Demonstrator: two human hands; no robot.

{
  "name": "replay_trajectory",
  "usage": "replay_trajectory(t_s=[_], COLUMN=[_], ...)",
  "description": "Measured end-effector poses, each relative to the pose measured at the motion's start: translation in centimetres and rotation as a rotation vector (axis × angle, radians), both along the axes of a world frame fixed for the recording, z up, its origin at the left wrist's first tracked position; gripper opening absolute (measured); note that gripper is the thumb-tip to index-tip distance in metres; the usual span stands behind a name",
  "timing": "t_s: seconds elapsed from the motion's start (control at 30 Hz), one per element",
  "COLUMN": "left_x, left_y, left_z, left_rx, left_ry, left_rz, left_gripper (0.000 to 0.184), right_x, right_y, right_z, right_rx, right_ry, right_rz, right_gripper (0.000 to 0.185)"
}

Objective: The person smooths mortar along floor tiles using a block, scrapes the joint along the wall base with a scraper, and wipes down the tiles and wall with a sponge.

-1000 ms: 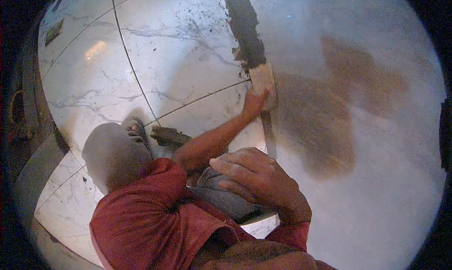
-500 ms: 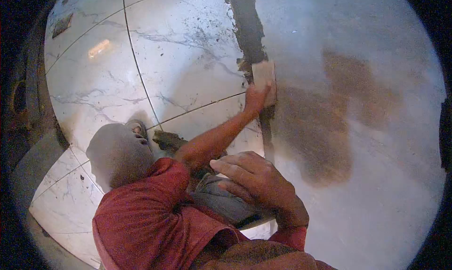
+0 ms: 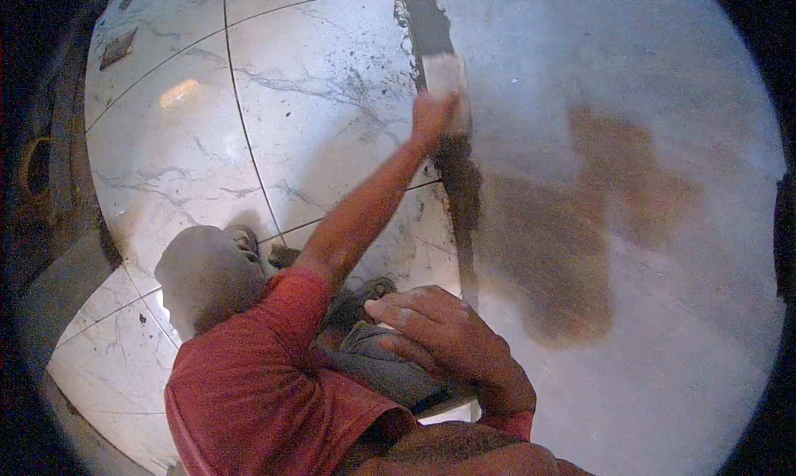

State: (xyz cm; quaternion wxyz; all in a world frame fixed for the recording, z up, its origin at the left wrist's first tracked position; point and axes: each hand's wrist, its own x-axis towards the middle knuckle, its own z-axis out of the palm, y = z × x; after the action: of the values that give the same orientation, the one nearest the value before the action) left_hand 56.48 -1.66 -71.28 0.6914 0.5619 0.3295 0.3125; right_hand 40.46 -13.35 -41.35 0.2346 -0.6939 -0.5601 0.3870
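My left hand [image 3: 437,115], at the end of an outstretched arm, grips a pale rectangular hand float or block [image 3: 444,75]. The float lies against a dark strip of wet mortar-like material [image 3: 427,21] along the edge of the marbled white tiles [image 3: 323,78]. Over my grey-trousered leg [image 3: 373,353] is my right hand [image 3: 435,323], its fingers extended to the left, loosely bent, with nothing visible in them. Whether its palm touches the leg is hidden.
My other knee [image 3: 207,277] in grey cloth is at the left, with a sandalled foot beside it. A dark lump [image 3: 283,255] sits on the tiles near that foot. Smooth grey floor [image 3: 680,335] with brownish shadow-like patches spreads at the right. A small dark piece [image 3: 118,49] lies at upper left.
My left hand has moved the float up along the dark strip, away from my body, uncovering the strip below it. My right hand has stayed nearly in place.
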Motion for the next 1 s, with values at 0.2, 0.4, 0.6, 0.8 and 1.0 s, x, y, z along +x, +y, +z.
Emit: replay_trajectory(t_s=[0.2,0.4,0.6,0.8,1.0], left_x=[1.0,0.7,3.0,2.1,7.5], left_y=[2.7,2.0,9.1,3.6,13.0], left_z=[-0.7,1.6,4.2,1.1,-2.4], left_rx=[-0.044,-0.150,-0.123,0.043,0.216], left_ry=[0.142,0.041,0.070,0.122,0.128], left_rz=[-0.170,-0.054,-0.043,-0.053,0.021], left_gripper=[0.045,0.046,0.036,0.049,0.045], right_x=[0.6,1.0,0.9,1.5,1.9], right_y=[0.3,0.8,0.4,1.5,1.4], right_z=[0.5,-0.4,-0.8,-1.3,-0.5], right_rx=[-0.043,-0.036,0.036,-0.054,-0.124], right_ry=[0.010,0.054,0.093,0.070,0.070], right_rz=[-0.047,0.014,0.026,0.034,-0.014], right_gripper=[0.035,0.036,0.038,0.038,0.039])
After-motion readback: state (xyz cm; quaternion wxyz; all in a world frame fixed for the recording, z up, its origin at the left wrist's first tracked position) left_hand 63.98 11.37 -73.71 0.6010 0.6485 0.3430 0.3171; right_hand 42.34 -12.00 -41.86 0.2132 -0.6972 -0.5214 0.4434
